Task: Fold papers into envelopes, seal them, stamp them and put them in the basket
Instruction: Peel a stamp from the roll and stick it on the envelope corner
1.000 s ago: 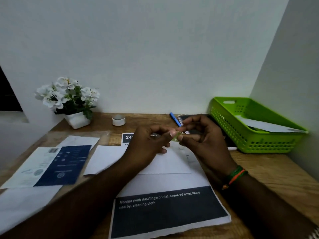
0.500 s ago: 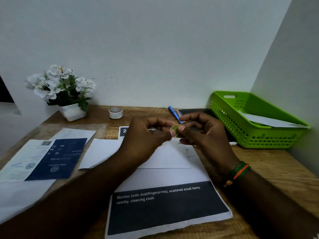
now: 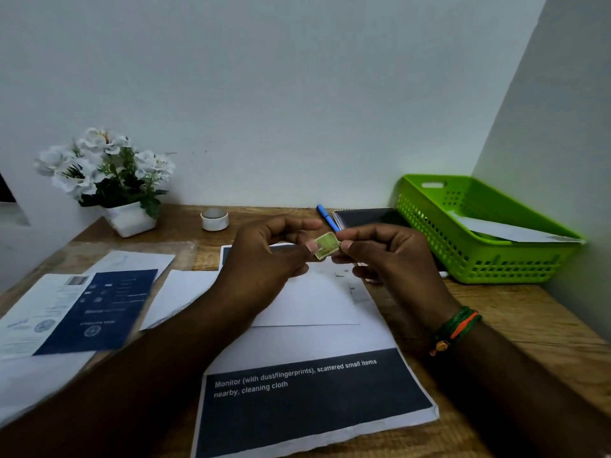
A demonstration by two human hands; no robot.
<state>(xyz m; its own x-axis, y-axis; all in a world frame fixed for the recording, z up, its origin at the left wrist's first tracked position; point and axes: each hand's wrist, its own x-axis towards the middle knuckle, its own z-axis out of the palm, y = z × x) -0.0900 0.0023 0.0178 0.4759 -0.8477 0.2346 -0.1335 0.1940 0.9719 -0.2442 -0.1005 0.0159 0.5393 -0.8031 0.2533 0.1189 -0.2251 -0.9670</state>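
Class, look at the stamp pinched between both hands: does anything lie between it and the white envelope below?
Nothing visible does. The stamp, pinched by the left hand and right hand, hangs above the envelope.

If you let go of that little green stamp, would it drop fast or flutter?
The stamp looks paper-thin, so it would probably flutter. Just the fingertips of the left hand and right hand pinch it, so it is likely very light and bends easily.

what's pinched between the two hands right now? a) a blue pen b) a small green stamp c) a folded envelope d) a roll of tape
b: the left hand and right hand pinch a small green stamp between their fingertips above the white envelope; the blue pen and the tape roll lie on the desk behind.
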